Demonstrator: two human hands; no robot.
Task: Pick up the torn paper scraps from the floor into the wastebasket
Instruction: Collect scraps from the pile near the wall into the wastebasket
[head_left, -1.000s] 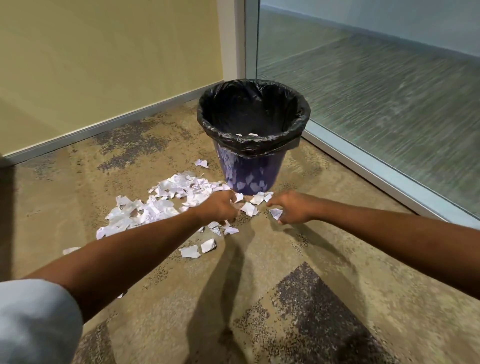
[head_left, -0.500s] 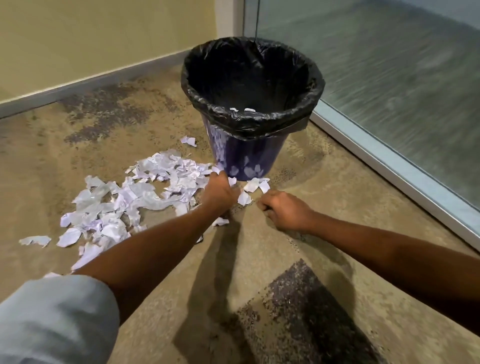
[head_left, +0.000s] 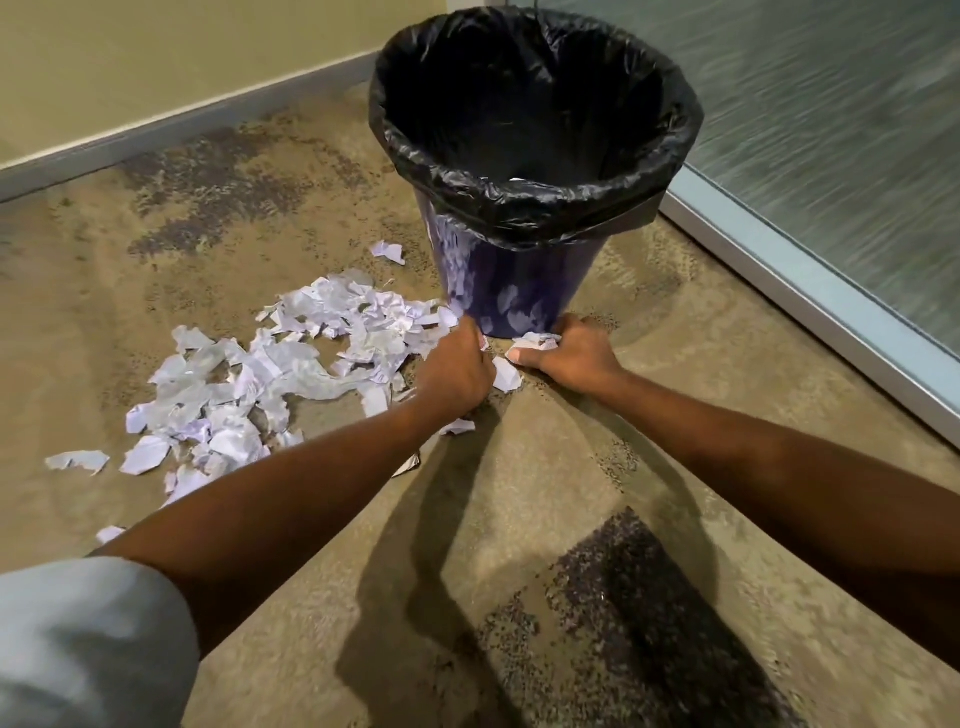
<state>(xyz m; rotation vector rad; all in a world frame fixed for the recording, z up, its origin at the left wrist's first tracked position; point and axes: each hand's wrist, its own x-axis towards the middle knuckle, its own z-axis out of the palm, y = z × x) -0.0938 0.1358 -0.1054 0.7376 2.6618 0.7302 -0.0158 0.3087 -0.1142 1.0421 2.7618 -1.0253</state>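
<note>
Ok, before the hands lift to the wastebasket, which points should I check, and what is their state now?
1. Right hand grips scraps: ok.
2. Left hand holds paper: cannot tell, its underside is hidden.
3. Wastebasket upright, mouth open: ok.
4. Liner folded over the rim: ok.
5. Floor free of paper: not ok, the pile lies left of the basket, and one piece lies between the hands.

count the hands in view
2. The left hand is at the right edge of the scraps, fingers curled on some. The right hand is by the wastebasket base, gripping more. No other hand shows.
</note>
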